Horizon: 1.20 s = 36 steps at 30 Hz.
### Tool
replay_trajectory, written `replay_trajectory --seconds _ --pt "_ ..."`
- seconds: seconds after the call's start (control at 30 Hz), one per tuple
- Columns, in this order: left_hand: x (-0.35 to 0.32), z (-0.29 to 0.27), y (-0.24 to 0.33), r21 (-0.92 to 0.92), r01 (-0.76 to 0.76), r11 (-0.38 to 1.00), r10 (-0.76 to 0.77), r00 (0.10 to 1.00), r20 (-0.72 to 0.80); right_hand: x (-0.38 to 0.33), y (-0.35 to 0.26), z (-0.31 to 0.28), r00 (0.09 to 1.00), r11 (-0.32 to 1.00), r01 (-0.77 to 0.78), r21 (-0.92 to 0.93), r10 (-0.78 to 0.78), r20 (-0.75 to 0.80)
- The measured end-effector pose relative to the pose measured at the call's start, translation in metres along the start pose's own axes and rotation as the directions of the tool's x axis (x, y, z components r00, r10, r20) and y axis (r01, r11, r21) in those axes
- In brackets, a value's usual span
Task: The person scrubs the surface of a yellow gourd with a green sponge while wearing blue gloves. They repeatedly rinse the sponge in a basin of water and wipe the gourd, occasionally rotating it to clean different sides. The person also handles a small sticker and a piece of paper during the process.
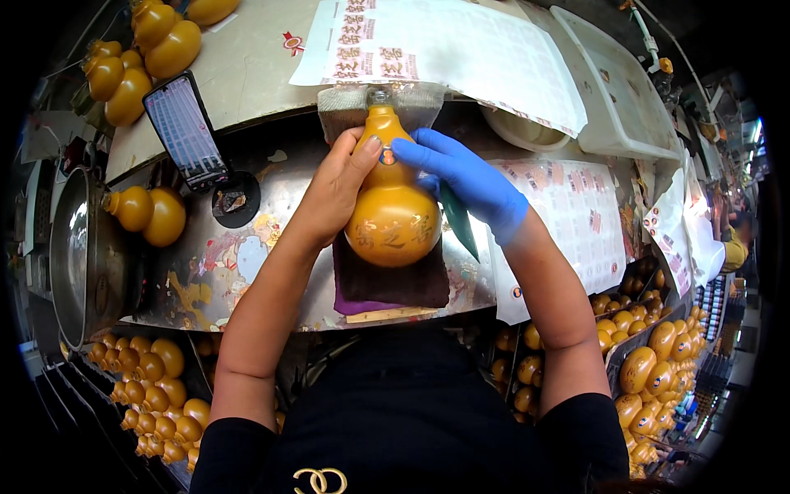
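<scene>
A gourd-shaped, yellow-brown bottle (391, 214) lies on a dark cloth pad (387, 284), its neck pointing away from me. Gold characters run across its wide lower bulb. A small blue-and-red sticker (388, 156) sits on the upper bulb. My bare left hand (341, 185) wraps the bottle's left side, its thumb beside the sticker. My right hand (469, 177), in a blue glove, presses a fingertip against the sticker's right edge. From under that hand sticks out a dark green pointed tool (457, 218); its grip is partly hidden by the fingers.
A phone (188, 132) stands on a round base at the left. Sheets of decals (568, 222) lie at the right and far side. A metal pan (74, 255) and another gourd bottle (156, 216) are at the left. Several bottles (156, 395) fill racks below; a plastic tub (617, 90) stands far right.
</scene>
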<state>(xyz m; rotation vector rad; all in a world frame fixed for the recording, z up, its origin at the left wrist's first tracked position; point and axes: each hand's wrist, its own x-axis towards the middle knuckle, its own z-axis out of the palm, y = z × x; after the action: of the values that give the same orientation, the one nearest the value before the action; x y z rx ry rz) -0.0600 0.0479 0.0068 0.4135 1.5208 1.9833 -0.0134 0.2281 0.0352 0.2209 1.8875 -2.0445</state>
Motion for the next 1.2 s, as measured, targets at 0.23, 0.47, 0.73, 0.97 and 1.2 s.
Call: replay_trajectory --seconds 0.23,0.47,0.73,0.97,1.2 --pt "0.0 -0.01 -0.02 0.04 -0.082 0.996 0.082 0.997 0.001 -0.002 0.006 -0.001 0.998 0.988 -0.043 0.152 0.037 0.041" --pt "-0.002 -0.013 -0.011 0.139 -0.12 0.983 0.114 0.992 0.047 -0.001 0.025 0.004 0.994 0.959 0.011 0.283 0.021 -0.112" --pt "-0.014 -0.008 0.001 0.147 -0.082 0.986 0.076 0.996 0.045 -0.025 0.009 -0.008 0.952 0.82 0.19 0.54 -0.019 -0.306" --pt "-0.01 -0.006 0.001 0.166 -0.075 0.983 0.061 0.994 0.09 -0.024 -0.043 0.014 0.907 0.864 0.302 -0.403 -0.39 -0.158" --pt "-0.016 -0.005 0.002 0.037 -0.056 0.998 0.054 0.998 0.044 0.012 -0.041 -0.001 0.864 0.773 0.394 -0.497 -0.496 -0.086"
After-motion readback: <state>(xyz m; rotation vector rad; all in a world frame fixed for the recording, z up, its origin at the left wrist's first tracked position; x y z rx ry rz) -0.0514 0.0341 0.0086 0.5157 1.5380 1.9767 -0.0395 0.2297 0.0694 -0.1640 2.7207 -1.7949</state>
